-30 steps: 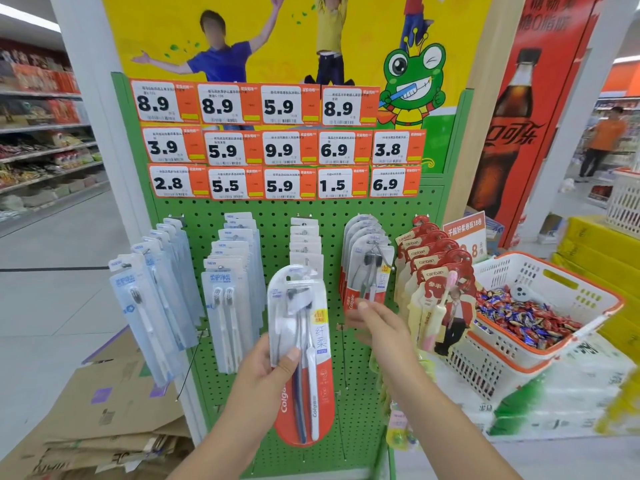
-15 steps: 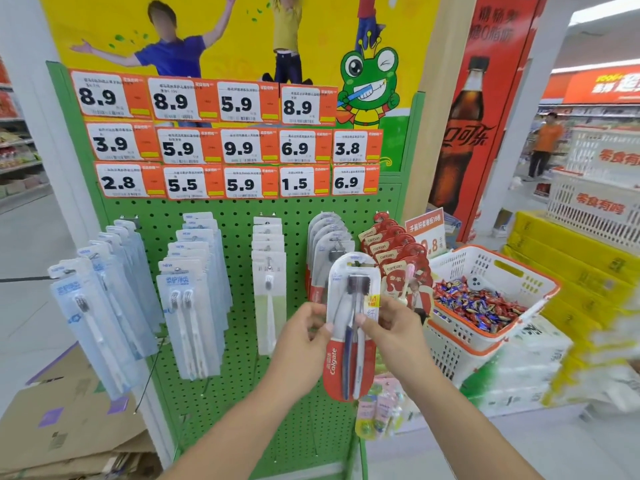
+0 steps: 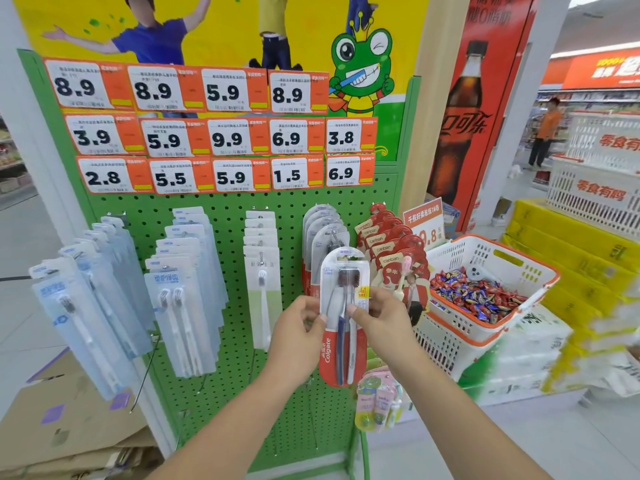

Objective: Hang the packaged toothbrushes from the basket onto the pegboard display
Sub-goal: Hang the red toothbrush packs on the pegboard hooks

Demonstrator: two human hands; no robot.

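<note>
A red and clear Colgate toothbrush pack [image 3: 343, 355] is held upright in front of the green pegboard [image 3: 228, 199]. My left hand [image 3: 298, 337] grips its left edge and my right hand [image 3: 384, 323] pinches its right edge. The top of the pack sits level with the front of a peg row of matching Colgate packs [image 3: 323, 233]; whether its hole is on the peg I cannot tell. Other rows hang on the board: pale blue packs [image 3: 86, 306], twin-brush packs [image 3: 183, 299], white single-brush packs [image 3: 261, 261] and red canban packs [image 3: 391, 251].
Price tags [image 3: 194, 133] cover the board's upper part. A white and orange basket of wrapped sweets [image 3: 485, 292] stands to the right on stacked white packs. Flattened cardboard [image 3: 69, 427] lies at the lower left. Small pink packs [image 3: 377, 400] hang low. A person in orange [image 3: 545, 133] stands far right.
The Colgate pack moved from my left hand alone, left of centre, across to the Colgate row, where both hands now hold it. The view shifted right and closer.
</note>
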